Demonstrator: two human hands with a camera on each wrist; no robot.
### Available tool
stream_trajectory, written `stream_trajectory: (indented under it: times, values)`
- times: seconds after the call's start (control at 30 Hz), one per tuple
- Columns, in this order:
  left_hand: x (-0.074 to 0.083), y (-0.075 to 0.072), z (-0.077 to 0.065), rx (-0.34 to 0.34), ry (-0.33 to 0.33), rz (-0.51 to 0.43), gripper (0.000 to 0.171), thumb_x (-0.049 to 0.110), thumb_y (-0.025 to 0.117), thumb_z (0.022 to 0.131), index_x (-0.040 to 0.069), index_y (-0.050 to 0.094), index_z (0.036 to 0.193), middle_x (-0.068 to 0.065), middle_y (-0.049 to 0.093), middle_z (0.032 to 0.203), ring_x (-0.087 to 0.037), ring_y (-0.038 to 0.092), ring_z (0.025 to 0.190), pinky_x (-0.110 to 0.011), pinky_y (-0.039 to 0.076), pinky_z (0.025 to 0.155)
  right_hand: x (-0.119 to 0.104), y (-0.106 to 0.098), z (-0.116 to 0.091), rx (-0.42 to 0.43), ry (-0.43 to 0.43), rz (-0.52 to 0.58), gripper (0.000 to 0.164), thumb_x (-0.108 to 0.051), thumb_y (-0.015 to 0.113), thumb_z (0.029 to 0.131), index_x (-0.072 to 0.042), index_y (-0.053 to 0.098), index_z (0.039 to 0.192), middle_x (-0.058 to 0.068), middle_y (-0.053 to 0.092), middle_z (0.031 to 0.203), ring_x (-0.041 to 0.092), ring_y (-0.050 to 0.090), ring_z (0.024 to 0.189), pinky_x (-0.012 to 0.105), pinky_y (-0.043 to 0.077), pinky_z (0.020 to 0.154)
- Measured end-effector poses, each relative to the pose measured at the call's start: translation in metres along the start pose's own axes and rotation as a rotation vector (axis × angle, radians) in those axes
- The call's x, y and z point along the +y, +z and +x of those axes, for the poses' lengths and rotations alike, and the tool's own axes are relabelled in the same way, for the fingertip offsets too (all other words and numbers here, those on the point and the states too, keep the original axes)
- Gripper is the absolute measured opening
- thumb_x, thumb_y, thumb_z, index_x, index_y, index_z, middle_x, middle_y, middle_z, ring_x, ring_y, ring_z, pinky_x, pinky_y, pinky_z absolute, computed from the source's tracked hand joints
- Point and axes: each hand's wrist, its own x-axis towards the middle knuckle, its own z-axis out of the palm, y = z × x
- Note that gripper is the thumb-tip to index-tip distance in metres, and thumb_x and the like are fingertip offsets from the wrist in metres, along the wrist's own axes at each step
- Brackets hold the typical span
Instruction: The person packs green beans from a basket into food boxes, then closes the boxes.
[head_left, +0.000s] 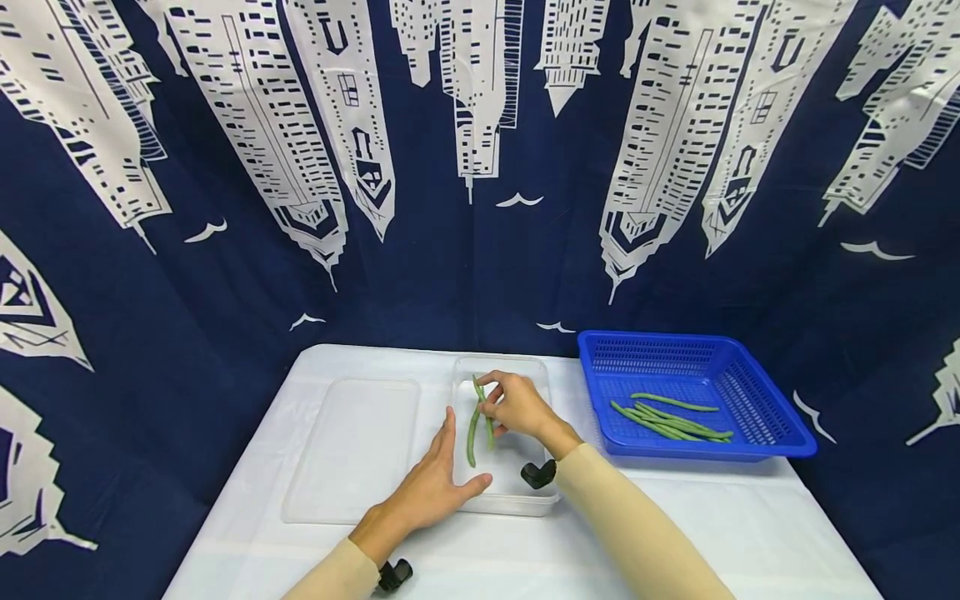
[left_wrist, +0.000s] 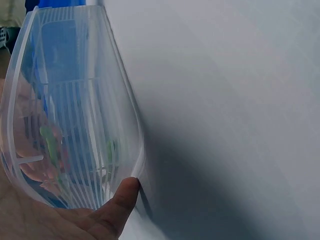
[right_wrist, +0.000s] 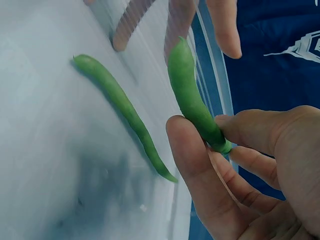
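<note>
A clear plastic container (head_left: 506, 504) stands on the table. My left hand (head_left: 431, 483) is at its near left side with fingers extended; in the left wrist view the thumb (left_wrist: 122, 202) touches the container's lower edge. Over the container, my right hand (head_left: 521, 404) pinches a green bean (right_wrist: 192, 95) by one end between thumb and fingers. Below it, a second green bean (right_wrist: 125, 107) lies on the container floor. Through the ribbed wall (left_wrist: 75, 110), the left wrist view shows the right hand and beans only blurrily.
A flat translucent lid (head_left: 352, 450) lies left of the container on the white table (head_left: 675, 533). To the right, a blue basket (head_left: 772, 400) holds several green beans (head_left: 667, 421). Dark blue cloth (head_left: 465, 275) printed with white buildings hangs behind the table.
</note>
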Motion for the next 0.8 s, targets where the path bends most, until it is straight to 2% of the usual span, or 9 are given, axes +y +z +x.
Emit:
stream_trajectory:
  times: [0.13, 0.3, 0.57, 0.67, 0.8]
  values:
    - [0.000, 0.001, 0.001, 0.013, 0.010, 0.006, 0.128, 0.063, 0.078, 0.106, 0.011, -0.005, 0.188, -0.025, 0.014, 0.195, -0.052, 0.034, 0.176, -0.075, 0.041, 0.135, 0.000, 0.007, 0.003, 0.005, 0.002, 0.027, 0.050, -0.004, 0.087, 0.103, -0.003, 0.073, 0.151, 0.010, 0.079, 0.100, 0.022, 0.080, 0.057, 0.042, 0.071, 0.062]
    - [0.000, 0.002, 0.001, 0.021, 0.021, 0.015, 0.128, 0.065, 0.076, 0.106, 0.009, -0.004, 0.188, -0.026, 0.015, 0.195, -0.052, 0.034, 0.176, -0.074, 0.041, 0.135, -0.002, 0.015, 0.006, 0.005, -0.001, 0.056, 0.051, -0.004, 0.086, 0.103, -0.001, 0.071, 0.151, 0.012, 0.081, 0.100, 0.028, 0.083, 0.061, 0.042, 0.071, 0.063]
    - [0.000, 0.001, 0.001, 0.023, 0.025, 0.012, 0.124, 0.058, 0.077, 0.108, 0.008, -0.003, 0.188, -0.026, 0.014, 0.195, -0.050, 0.033, 0.177, -0.073, 0.041, 0.136, -0.004, 0.024, 0.009, 0.019, 0.003, 0.042, 0.050, -0.006, 0.086, 0.104, -0.001, 0.071, 0.152, 0.010, 0.084, 0.101, 0.022, 0.083, 0.061, 0.031, 0.066, 0.060]
    - [0.000, 0.001, 0.001, 0.021, 0.027, 0.007, 0.124, 0.059, 0.077, 0.108, 0.010, -0.005, 0.188, -0.025, 0.013, 0.195, -0.050, 0.033, 0.177, -0.073, 0.040, 0.137, -0.004, 0.027, 0.009, 0.011, 0.011, 0.081, 0.051, -0.005, 0.084, 0.105, 0.002, 0.068, 0.154, 0.015, 0.084, 0.103, 0.029, 0.087, 0.071, 0.037, 0.071, 0.066]
    - [-0.001, 0.002, 0.002, 0.024, 0.032, 0.008, 0.125, 0.060, 0.077, 0.108, 0.011, -0.006, 0.188, -0.024, 0.012, 0.196, -0.050, 0.035, 0.176, -0.074, 0.041, 0.136, -0.001, 0.028, 0.010, 0.002, 0.029, 0.123, 0.051, -0.004, 0.081, 0.107, 0.005, 0.066, 0.155, 0.024, 0.086, 0.109, 0.032, 0.089, 0.078, 0.044, 0.074, 0.073]
